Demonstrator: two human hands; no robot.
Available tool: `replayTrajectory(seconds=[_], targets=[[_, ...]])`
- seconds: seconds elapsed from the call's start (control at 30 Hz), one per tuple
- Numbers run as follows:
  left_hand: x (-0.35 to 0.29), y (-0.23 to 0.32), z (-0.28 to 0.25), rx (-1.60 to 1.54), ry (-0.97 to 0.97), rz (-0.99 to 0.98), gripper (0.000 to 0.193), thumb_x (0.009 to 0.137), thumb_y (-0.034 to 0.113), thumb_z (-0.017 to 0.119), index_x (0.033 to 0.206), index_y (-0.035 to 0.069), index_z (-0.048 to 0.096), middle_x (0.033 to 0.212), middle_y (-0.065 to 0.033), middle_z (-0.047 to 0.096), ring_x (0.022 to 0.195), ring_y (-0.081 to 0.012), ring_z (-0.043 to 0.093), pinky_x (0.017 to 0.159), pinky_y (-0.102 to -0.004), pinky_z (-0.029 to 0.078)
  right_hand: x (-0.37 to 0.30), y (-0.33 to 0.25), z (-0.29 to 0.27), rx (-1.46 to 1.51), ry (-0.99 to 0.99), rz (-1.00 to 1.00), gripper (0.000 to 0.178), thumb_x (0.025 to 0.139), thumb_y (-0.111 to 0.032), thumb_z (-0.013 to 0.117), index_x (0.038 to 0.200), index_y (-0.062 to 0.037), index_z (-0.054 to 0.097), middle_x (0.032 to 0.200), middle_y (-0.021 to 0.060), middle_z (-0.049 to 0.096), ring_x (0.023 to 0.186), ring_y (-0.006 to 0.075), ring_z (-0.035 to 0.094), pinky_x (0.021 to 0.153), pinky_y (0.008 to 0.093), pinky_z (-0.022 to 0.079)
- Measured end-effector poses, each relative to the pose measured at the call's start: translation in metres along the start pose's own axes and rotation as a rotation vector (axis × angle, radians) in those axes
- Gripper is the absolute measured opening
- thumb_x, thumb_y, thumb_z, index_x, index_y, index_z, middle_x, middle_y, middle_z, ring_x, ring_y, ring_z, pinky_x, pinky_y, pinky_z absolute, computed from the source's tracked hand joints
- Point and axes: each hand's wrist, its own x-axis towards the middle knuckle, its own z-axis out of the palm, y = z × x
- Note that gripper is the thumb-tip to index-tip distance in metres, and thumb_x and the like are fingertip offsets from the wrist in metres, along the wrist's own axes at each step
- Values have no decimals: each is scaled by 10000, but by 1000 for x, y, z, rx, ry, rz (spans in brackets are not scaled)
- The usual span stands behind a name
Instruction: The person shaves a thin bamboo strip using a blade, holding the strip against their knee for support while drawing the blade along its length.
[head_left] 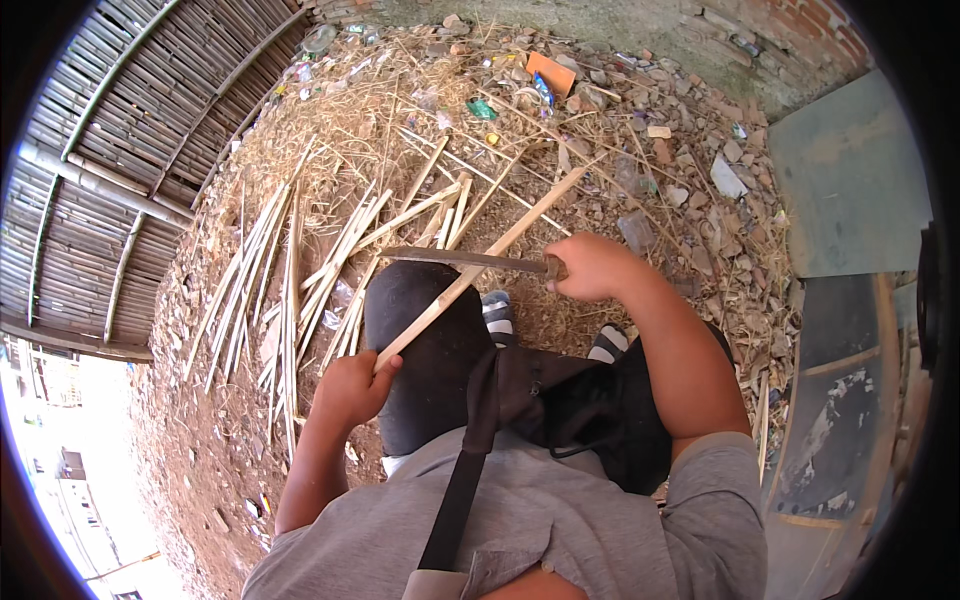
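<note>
My left hand (355,388) is closed around the near end of a long, pale bamboo strip (520,228). The strip slants up and away to the right, passing over my dark-trousered knee. In my right hand (598,268) is the handle of a machete (470,259), its long blade pointing left. The blade crosses the strip above the knee; whether its edge touches the strip, I cannot tell. Several split bamboo strips (290,290) lie in loose bundles on the ground ahead and to the left.
A slatted bamboo wall (110,150) stands at the left. Dry straw, stones and litter cover the ground (200,440). At the back is a mossy masonry wall (660,50); greenish panels (840,180) lean at the right. My striped-socked feet (608,345) are just beyond my lap.
</note>
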Motion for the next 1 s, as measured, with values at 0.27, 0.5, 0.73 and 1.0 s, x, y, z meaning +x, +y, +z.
replayTrajectory(seconds=[0.27,0.5,0.73,1.0], targets=[[3,7,-3,5,-9,9,544,1019,476,551,817,-19,651,730,-266,654,767,-488,660,694,-553,494,7,67,2,212,247,191,403,794,-317,799,1082,-47,719,997,180,737,953,357,704,847,441,545],[0,6,-3,27,-41,-30,546,1026,474,538,813,-17,644,733,-269,653,771,-490,661,700,-556,496,1,-2,3,13,-13,-12,475,798,-347,804,1148,-44,701,1022,190,736,972,360,707,874,445,546],[1,4,-3,-26,-9,15,573,1033,490,534,785,-20,617,714,-270,640,738,-491,650,674,-547,487,16,75,7,294,240,250,446,796,-337,806,1109,-36,703,1029,188,737,989,343,709,872,446,543],[2,2,-5,-17,-73,-3,590,1030,512,518,808,-18,653,751,-274,662,789,-492,659,721,-565,498,12,15,5,108,-13,34,464,817,-388,802,1104,-38,702,991,189,731,967,356,706,845,454,540]])
